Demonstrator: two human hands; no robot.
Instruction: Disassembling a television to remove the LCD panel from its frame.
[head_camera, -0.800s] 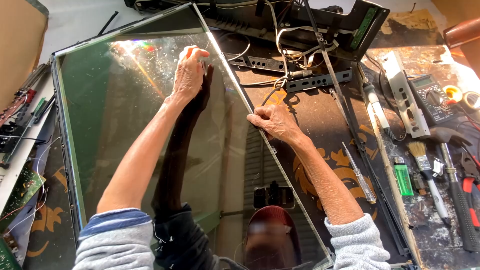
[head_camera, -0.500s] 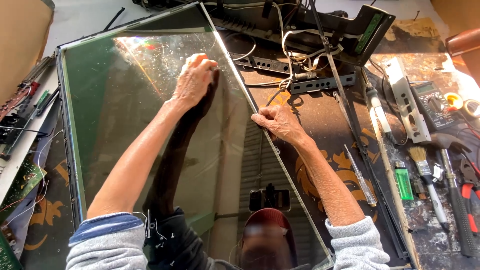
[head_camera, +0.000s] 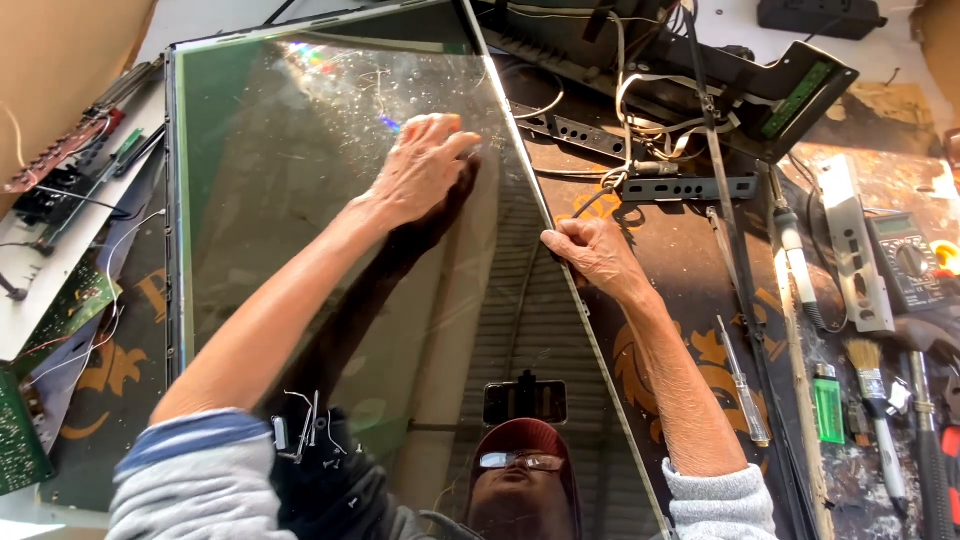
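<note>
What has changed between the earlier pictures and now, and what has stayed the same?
The left hand has slid a little down and toward the right edge of the glossy screen panel, staying flat on the glass. The right hand keeps its grip on the panel's right edge at about the same spot. Nothing was taken up or let go. The brush and green lighter lie unmoved.

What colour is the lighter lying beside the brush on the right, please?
The lighter is bright green, clearest in the head view, lying left of the brush.
</note>
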